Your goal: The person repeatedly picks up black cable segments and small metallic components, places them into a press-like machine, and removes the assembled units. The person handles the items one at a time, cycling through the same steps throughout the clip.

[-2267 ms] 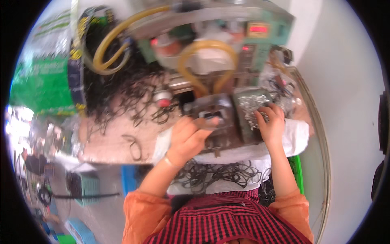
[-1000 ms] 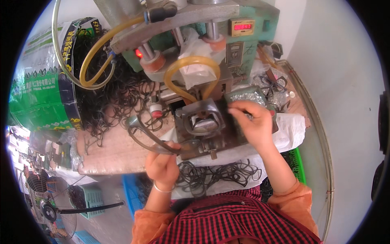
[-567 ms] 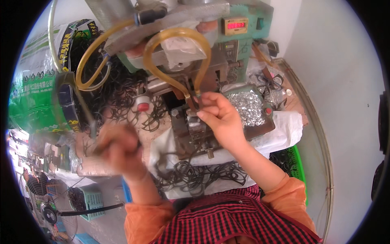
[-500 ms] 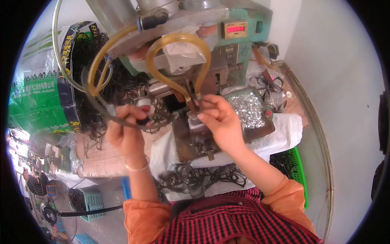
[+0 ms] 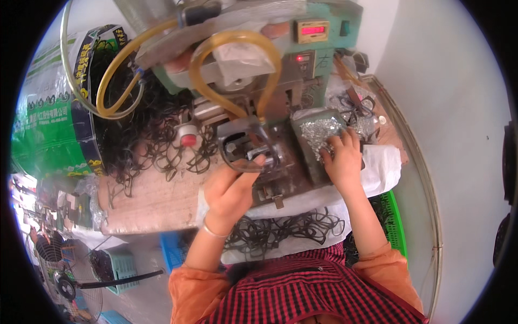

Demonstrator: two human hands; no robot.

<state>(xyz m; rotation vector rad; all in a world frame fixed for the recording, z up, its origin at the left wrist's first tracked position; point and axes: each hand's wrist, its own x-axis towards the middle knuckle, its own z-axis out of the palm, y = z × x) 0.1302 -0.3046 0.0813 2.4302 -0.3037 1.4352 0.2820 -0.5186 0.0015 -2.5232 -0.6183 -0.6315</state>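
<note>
In the head view, the left hand (image 5: pixel 231 190) reaches away from the body to the middle of the bench, its fingers curled and pinched on a dark loop band (image 5: pixel 241 160), which lies over the metal fixture (image 5: pixel 253 148) at the foot of the green machine (image 5: pixel 259 59); the fingertips sit right at the near edge of that fixture. The right hand (image 5: pixel 341 156) lies further right, palm down with fingers bent, resting in a grey tray (image 5: pixel 313 141) filled with small shiny metal clips (image 5: pixel 317 129); whether it has pinched one cannot be told, since the fingertips are buried among the pieces. The tray stands just beside the fixture, on its right. An amber hose (image 5: pixel 237 65) arches over the machine's front and comes down just behind the fixture, and a second yellowish hose (image 5: pixel 116 81) loops off to the left. A red button (image 5: pixel 188 140) sits on the bench left of the fixture, among a large heap of black loop bands (image 5: pixel 145 135) that spreads across the far left of the wooden bench top (image 5: pixel 156 200). More black bands (image 5: pixel 280 232) lie on a white cloth (image 5: pixel 383 167) at the near edge, right before the person's red checked apron (image 5: pixel 302 291). A green printed sack (image 5: pixel 48 124) stands at the far left, and a green basket (image 5: pixel 394 221) shows at the right, beside the right forearm.
</note>
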